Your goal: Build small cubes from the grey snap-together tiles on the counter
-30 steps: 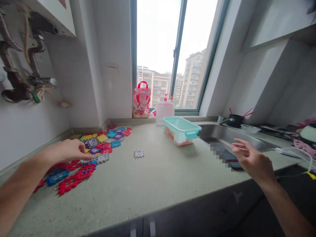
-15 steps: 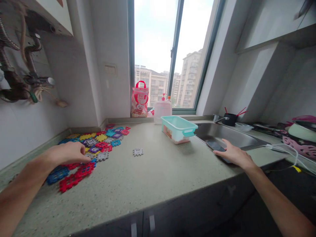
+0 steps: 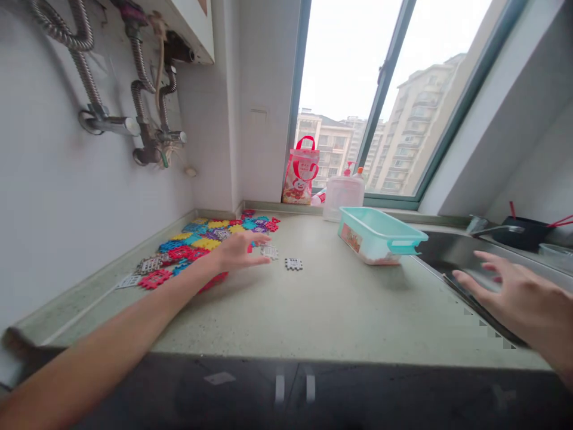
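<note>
My left hand reaches over the right side of a pile of colourful plastic interlocking tiles. Its thumb and index finger are apart, and a blurred pale tile shows at their tips; I see no grip on it. A little to the right, a single grey tile lies flat on the counter. My right hand hovers by the near-left edge of the sink, fingers spread, holding nothing visible. Below it runs a dark thin edge, too blurred to identify.
A mint-green plastic tub with a side handle stands on the counter, left of the steel sink. Against the window are a red-handled bag and a translucent jug. Pipes hang on the left wall.
The view has turned left. My left hand has moved right across the tiles, and its fingers have opened. My right hand has come off the phone at the sink's edge.
</note>
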